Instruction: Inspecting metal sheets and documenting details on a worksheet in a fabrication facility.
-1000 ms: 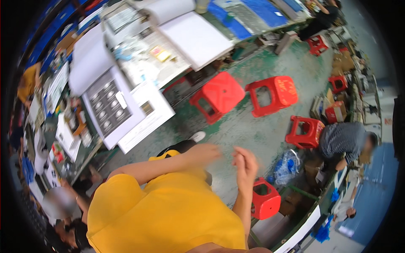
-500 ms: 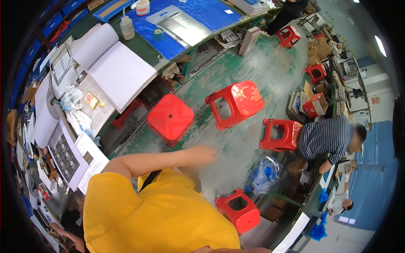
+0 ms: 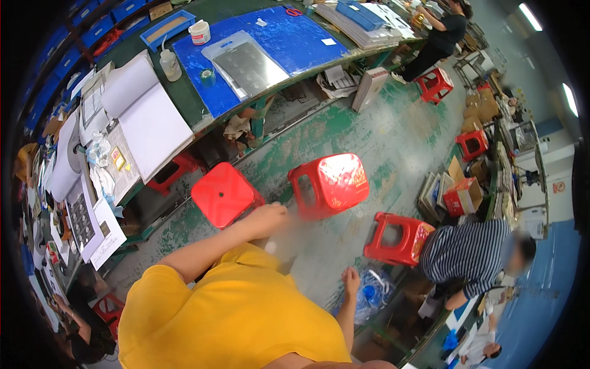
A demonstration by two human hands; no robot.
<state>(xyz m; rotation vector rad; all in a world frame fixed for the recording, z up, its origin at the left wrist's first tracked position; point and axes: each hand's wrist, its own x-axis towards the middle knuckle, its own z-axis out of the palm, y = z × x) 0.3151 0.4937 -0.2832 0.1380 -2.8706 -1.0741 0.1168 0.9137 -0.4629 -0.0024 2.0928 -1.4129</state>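
Observation:
My left hand point(image 3: 270, 219) is raised in front of my yellow shirt, its fingers loosely curled and nothing visible in them. Just beyond it stand two red plastic stools: one with a plain square seat point(image 3: 222, 195) to the left, another with a patterned, shiny seat point(image 3: 345, 182) to the right. My right hand point(image 3: 351, 280) hangs low by my right side, fingers curled in, with no object seen in it. Behind that hand lies a clear plastic bag with blue contents point(image 3: 373, 294). Whether the hand touches the bag is unclear.
A long workbench point(image 3: 203, 126) with a blue mat point(image 3: 307, 46) and paper stacks point(image 3: 153, 132) runs along the left. Another red stool point(image 3: 396, 238) stands by a person in a striped shirt point(image 3: 464, 255). A person in black point(image 3: 445, 37) works at the far bench.
My left hand has moved left and slightly up. My right hand has come into view at my right side. The view has shifted, showing more of the person in black.

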